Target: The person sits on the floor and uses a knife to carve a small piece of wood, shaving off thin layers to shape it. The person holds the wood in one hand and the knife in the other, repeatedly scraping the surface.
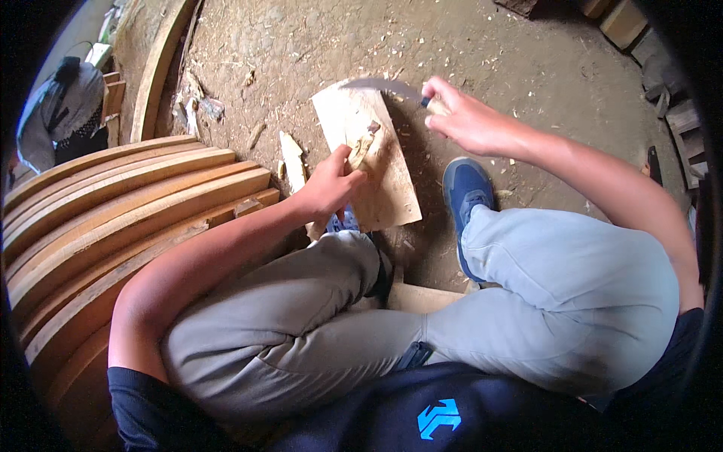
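Clamped fingers of left hand (331,181) on wood piece (362,150), over pale board (395,192). Clamped fingers of right hand (472,124) on curved knife (388,85), at board's far end. Judged mid-chopping; seemed to call for downstroke clear of left fingers.

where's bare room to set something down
Widest: the mostly bare dirt floor between the right forearm and the timber at upper right. The board is bare at its lower right. Crowded: left of it, by a wood scrap and stacked planks, and over its upper part, where the left hand holds a wood piece, the right hand a knife.
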Demonstrator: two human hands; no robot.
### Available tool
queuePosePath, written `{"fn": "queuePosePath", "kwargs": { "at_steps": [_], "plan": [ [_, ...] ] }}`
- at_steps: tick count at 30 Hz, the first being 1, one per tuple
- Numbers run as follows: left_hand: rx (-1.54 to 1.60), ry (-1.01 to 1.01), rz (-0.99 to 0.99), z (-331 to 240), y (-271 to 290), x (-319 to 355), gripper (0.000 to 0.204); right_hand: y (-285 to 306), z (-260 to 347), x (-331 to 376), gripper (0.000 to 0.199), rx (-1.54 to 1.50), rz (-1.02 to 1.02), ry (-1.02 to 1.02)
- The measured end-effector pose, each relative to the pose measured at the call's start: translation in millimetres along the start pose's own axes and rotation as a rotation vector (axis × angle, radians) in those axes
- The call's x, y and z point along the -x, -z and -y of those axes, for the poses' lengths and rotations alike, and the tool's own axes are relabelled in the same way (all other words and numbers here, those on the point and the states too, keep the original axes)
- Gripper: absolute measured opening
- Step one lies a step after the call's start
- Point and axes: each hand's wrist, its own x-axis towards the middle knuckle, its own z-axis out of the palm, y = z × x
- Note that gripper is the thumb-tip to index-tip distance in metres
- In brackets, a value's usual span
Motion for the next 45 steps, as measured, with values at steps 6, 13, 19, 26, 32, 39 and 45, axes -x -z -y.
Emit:
{"fn": "queuePosePath", "kwargs": {
  "at_steps": [6, 13, 19, 26, 32, 39, 45],
  "plan": [
    [-0.111, -0.008, -0.144, -9.1, 15.4, 3.1, 0.041, 1.5, -23.6, -25.4, 0.035, 0.118, -0.514, 0.26],
    [-0.528, -0.087, -0.299, 32.7, 17.8, -3.8, 0.048, -33.0, -67.8, -39.0, 0.03, 0.156, -0.509, 0.516],
    [-0.602, -0.106, -0.28, 27.1, 23.2, 5.7, 0.042, -21.5, -49.0, -5.5, 0.033, 0.118, -0.277, 0.475],
    [-0.615, -0.161, -0.303, 30.6, 19.8, 2.1, 0.04, -34.3, -43.1, -4.7, 0.036, 0.197, -0.231, 0.515],
    [-0.613, -0.128, -0.297, 27.1, 21.7, 3.7, 0.039, -32.4, -34.5, -3.7, 0.037, 0.214, -0.162, 0.438],
    [-0.636, -0.137, -0.278, 29.5, 25.4, -2.7, 0.039, -31.6, -41.1, -10.5, 0.037, 0.165, -0.13, 0.416],
    [-0.614, -0.102, -0.259, 25.1, 26.1, -4.2, 0.04, -29.9, -40.9, -3.2, 0.033, 0.017, -0.284, 0.511]
  ]
}}
